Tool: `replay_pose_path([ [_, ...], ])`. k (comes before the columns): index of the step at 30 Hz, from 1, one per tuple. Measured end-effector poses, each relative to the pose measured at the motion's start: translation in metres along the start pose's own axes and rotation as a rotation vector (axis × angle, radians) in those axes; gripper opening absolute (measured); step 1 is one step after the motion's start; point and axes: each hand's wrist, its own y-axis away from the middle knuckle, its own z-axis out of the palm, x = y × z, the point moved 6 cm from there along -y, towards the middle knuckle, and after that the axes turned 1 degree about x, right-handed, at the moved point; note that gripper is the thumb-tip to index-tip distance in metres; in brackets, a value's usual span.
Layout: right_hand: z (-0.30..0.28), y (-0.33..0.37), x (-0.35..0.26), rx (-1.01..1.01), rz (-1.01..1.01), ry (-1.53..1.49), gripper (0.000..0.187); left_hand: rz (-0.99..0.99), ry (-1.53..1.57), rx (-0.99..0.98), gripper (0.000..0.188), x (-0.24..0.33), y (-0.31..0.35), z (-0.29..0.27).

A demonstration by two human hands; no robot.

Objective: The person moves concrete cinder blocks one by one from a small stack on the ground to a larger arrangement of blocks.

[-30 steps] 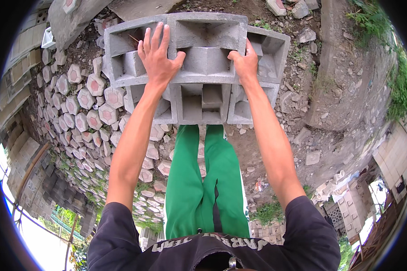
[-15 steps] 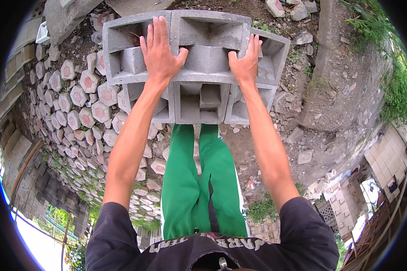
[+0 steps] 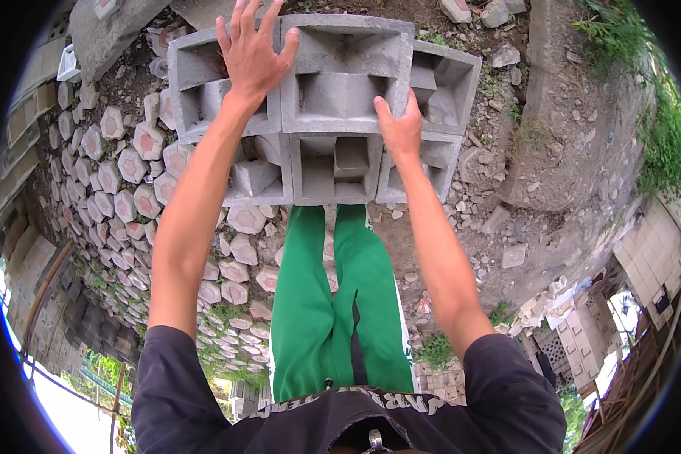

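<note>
Grey hollow concrete blocks are stacked in two rows before my legs. My left hand is open, fingers spread, over the seam between the upper left block and the upper middle block. Its fingertips reach the far edge of the stack. Lower on the other side, my right hand grips the right wall of the upper middle block, its thumb on the near side and fingers along the outer edge. Beyond that hand sits the upper right block. A lower middle block shows beneath.
Hexagonal pavers lie in a loose spread to the left. Rubble and bare dirt run along the right, beside a concrete ledge. A large slab leans at far left, and green plants grow at far right.
My left hand has moved up toward the far edge of the stack. My right hand has slid nearer, down the middle block's right edge. The block stack sits almost the same.
</note>
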Motion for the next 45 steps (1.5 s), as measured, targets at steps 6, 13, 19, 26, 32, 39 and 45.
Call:
replay_pose_path([
  [6,0.002,0.002,0.002,0.068,0.137,-0.118,0.054,0.035,0.026,-0.160,0.047,-0.005,-0.020,0.014],
  [13,0.009,0.004,0.010,0.152,0.285,-0.384,0.058,0.039,0.090,-0.082,0.048,-0.009,-0.022,0.016],
  [19,0.002,0.000,0.000,0.216,0.186,-0.103,0.052,0.035,0.092,-0.108,0.050,-0.006,-0.026,0.013],
  [26,-0.003,-0.001,-0.010,0.122,0.151,0.079,0.054,0.019,-0.047,-0.292,0.055,0.001,-0.026,0.016],
  [32,-0.009,0.049,-0.023,0.008,0.281,0.158,0.064,0.018,0.051,-0.493,0.070,0.023,0.050,-0.030],
  [39,-0.035,0.186,-0.019,-0.283,0.336,-0.135,0.066,-0.363,0.486,-0.894,0.038,0.072,0.263,-0.140],
  [45,-0.066,0.293,0.015,-0.303,0.465,-0.212,0.054,-0.961,0.711,-0.906,0.041,0.056,0.343,-0.242],
])
